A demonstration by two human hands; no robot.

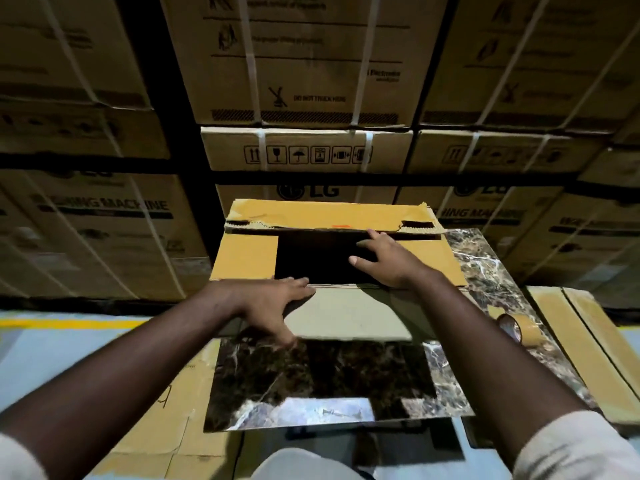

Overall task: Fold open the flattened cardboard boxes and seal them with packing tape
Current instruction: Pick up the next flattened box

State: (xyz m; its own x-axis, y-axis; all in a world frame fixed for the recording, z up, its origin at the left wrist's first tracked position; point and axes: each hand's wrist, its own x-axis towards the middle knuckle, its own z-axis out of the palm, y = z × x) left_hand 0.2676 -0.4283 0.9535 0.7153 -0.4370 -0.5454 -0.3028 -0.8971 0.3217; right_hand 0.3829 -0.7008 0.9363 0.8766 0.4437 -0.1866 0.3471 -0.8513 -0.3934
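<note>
An opened cardboard box (242, 256) stands on the far part of a dark marble table top (322, 379). Its far flap (329, 213) is raised, the side flaps lie inward, and the dark inside shows between them. The near flap (349, 318) hangs out toward me over the table. My left hand (270, 303) rests on that flap's left end, fingers stretched along the fold and thumb down the edge. With straight fingers, my right hand (388, 263) presses on the right side flap. A roll of brown packing tape (519, 329) lies on the table at the right.
Tall stacks of strapped appliance cartons (304, 64) form a wall right behind the table. Flattened cardboard (588, 344) lies to the table's right, and more flat cardboard (166, 410) lies on the floor at the lower left. A yellow line (69, 322) marks the floor at the left.
</note>
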